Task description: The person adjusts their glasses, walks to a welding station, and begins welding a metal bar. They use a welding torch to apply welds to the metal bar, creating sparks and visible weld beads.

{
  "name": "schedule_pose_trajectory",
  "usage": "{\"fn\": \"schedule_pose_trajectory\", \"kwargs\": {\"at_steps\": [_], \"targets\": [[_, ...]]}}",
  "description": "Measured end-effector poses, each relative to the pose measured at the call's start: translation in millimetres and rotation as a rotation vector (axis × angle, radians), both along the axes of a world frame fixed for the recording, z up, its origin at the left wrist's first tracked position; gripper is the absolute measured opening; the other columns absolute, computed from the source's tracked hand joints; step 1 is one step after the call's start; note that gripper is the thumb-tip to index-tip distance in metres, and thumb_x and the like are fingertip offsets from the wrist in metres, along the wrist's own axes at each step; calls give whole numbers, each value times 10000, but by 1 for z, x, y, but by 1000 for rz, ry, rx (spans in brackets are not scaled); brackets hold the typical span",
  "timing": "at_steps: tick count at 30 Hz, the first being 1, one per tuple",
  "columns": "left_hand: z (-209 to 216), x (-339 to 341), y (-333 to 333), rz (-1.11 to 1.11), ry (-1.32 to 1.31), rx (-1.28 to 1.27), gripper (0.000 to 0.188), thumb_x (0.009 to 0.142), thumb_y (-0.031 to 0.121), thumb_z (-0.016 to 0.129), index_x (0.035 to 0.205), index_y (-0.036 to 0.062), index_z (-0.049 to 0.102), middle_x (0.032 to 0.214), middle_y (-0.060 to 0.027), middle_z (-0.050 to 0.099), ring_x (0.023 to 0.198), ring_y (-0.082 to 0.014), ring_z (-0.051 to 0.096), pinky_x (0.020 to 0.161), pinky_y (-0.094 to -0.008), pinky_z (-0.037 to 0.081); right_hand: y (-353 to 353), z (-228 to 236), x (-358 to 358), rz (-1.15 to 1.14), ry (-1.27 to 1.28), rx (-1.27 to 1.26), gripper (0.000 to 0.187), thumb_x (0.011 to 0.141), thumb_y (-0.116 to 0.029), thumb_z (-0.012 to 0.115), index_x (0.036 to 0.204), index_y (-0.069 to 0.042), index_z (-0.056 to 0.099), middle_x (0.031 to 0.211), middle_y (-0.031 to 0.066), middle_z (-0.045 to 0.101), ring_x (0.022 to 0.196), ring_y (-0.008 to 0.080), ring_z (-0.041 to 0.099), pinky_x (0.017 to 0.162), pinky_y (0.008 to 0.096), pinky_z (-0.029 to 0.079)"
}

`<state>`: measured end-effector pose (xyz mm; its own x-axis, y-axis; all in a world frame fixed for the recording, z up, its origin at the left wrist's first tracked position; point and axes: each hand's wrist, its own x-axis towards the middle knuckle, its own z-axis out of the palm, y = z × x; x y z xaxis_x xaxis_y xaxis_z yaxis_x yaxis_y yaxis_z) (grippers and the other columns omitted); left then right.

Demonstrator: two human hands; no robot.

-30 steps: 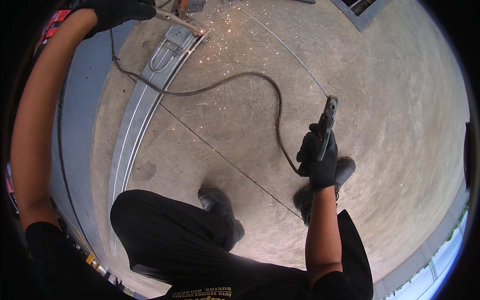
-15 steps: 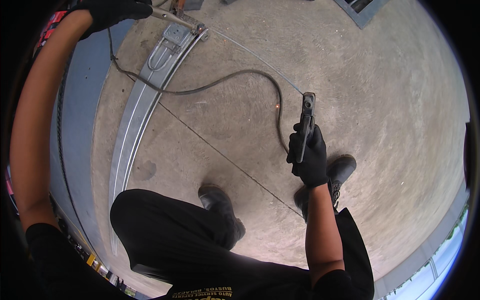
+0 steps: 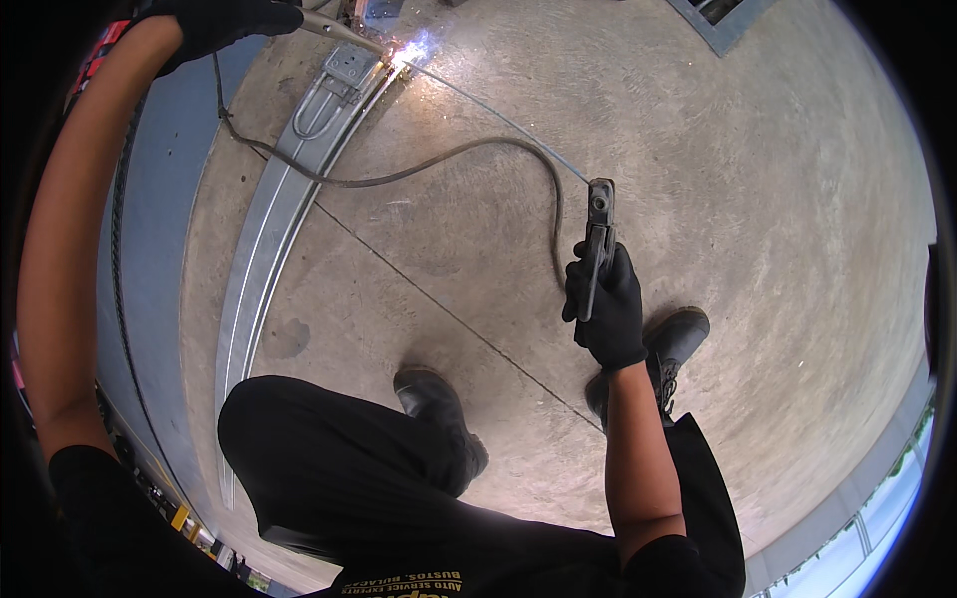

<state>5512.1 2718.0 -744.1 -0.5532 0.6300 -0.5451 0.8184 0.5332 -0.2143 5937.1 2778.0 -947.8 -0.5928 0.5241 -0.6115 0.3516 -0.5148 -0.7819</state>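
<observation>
My right hand point(image 3: 610, 309), in a black glove, is closed around a welding electrode holder point(image 3: 599, 214). From its jaws a thin welding rod point(image 3: 503, 118) runs up and left to a bright arc point(image 3: 407, 54), where sparks fly at the end of a grey metal rail point(image 3: 261, 234). At the upper left my gloved left hand point(image 3: 224, 25) is closed on a long tapered metal tool point(image 3: 337, 32), whose exact kind I cannot make out. Its far end reaches the sparking spot. Beside the arc, a metal plate with a U-shaped loop point(image 3: 344, 75) sits on the rail.
A dark cable point(image 3: 439, 162) curves across the rail and concrete floor to my right hand. My boots point(image 3: 439, 419) stand on the floor, near a thin floor joint point(image 3: 429, 292). A blue-grey surface point(image 3: 164, 209) lies left of the rail; a metal-framed opening point(image 3: 713, 25) is top right.
My right hand has moved slightly left and up with the electrode holder. A bright arc with sparks now burns at the rod's tip, where only a faint glow showed before.
</observation>
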Motion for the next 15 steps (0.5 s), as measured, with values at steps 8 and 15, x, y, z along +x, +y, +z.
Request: {"fn": "schedule_pose_trajectory", "kwargs": {"at_steps": [8,15], "targets": [[-1,15,9,21,37,-8,504,889,443,693,1215,59,717,1149,-176,730,1085,-333,681,958,-406,509,2,0,-2,36,-27,50,223,953,-71,625,1157,-38,541,799,23,584,594,104,566,521,252,473],[0,11,5,-25,-3,11,506,880,453,691,1204,66,723,1149,-182,727,1084,-341,681,954,-416,511,14,14,9,-136,-33,-19,248,958,-88,615,1177,-9,531,763,34,573,549,117,553,467,272,472]]}}
